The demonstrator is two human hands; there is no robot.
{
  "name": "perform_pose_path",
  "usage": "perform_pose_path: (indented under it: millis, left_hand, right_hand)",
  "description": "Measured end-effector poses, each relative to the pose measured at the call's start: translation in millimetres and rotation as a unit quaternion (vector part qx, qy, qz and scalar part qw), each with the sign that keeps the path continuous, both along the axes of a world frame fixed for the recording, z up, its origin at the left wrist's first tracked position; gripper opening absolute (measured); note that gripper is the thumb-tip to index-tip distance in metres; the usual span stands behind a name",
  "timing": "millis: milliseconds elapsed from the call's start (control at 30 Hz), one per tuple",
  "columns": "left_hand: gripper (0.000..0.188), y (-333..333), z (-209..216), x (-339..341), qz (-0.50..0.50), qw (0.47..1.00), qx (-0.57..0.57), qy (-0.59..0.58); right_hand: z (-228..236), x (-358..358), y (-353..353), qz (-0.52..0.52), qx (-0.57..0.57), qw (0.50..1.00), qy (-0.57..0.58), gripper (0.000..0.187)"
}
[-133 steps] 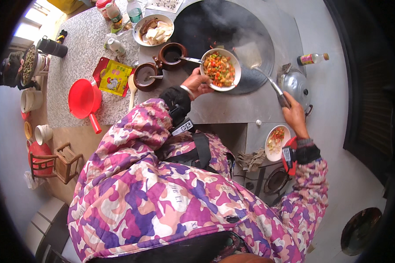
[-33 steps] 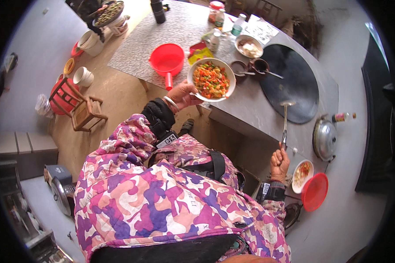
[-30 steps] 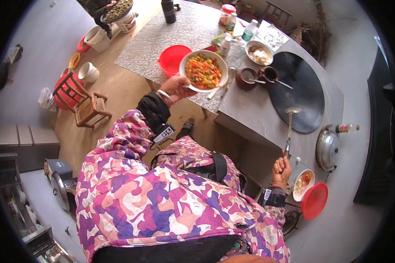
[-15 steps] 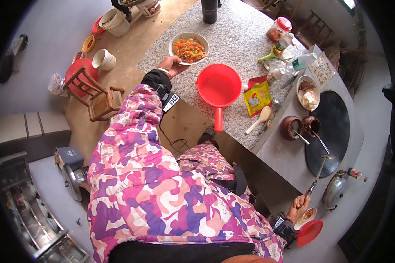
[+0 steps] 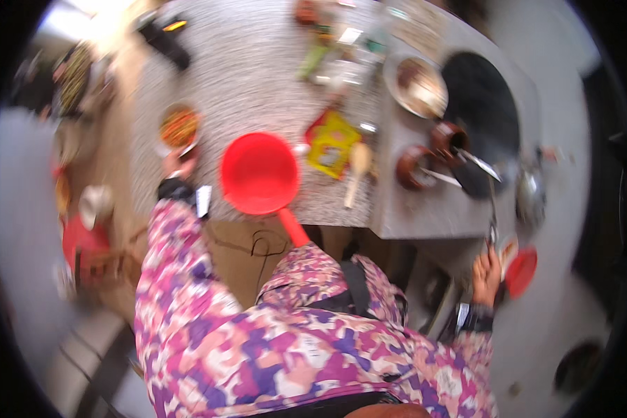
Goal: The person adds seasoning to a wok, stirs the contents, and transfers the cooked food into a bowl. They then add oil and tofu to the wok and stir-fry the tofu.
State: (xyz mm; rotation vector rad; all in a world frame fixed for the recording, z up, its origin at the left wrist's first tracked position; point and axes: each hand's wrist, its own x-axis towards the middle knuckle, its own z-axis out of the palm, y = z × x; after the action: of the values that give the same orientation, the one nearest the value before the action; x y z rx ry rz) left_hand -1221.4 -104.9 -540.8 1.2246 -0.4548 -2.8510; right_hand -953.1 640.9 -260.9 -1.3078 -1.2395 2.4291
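My left hand (image 5: 179, 165) is closed on the near rim of a white bowl (image 5: 163, 148) of chopped orange, red and green vegetables, over the left part of the speckled counter. Just right of it lies a red plastic dipper (image 5: 260, 173), its handle sticking out past the counter's front edge. My right hand (image 5: 486, 274), at the right, is closed round the dark handle of a long metal cooking utensil (image 5: 494, 212). The utensil points away from me toward a round black lid or pan (image 5: 482, 97); blur hides the shape of its head.
A yellow packet (image 5: 333, 145) and a wooden rice paddle (image 5: 357, 173) lie right of the dipper. Two brown pots (image 5: 412, 167) with spoons and a plate of food (image 5: 419, 87) stand beside the black round. A red lid or bowl (image 5: 520, 272) is near my right hand. A wooden chair (image 5: 104, 268) stands left.
The whole view has swung round and blurred, so the counter sits further left. Both hands keep their grips, on the bowl and the utensil.
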Motion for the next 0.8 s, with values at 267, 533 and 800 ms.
perform_pose_path:
  millis: [267, 533, 800]
  left_hand:
    - [0.058, 104.7, 15.5, 3.8, 0.007, 1.000, 0.000, 0.022]
    - [0.054, 179.0, 84.6, 179.2, 0.074, 0.974, -0.162, -0.143]
    - [0.031, 475.6, 146.2, 478.4, 0.157, 0.939, -0.213, -0.221]
  right_hand:
    - [6.8, -95.3, 215.1, 0.185, 0.285, 0.916, -0.213, 0.029]
    - [69.9, -172.0, 425.1, 0.581, 0.529, 0.573, -0.231, 0.045]
    - [-46.5, -183.3, 645.1, 0.543, 0.636, 0.547, 0.037, 0.046]
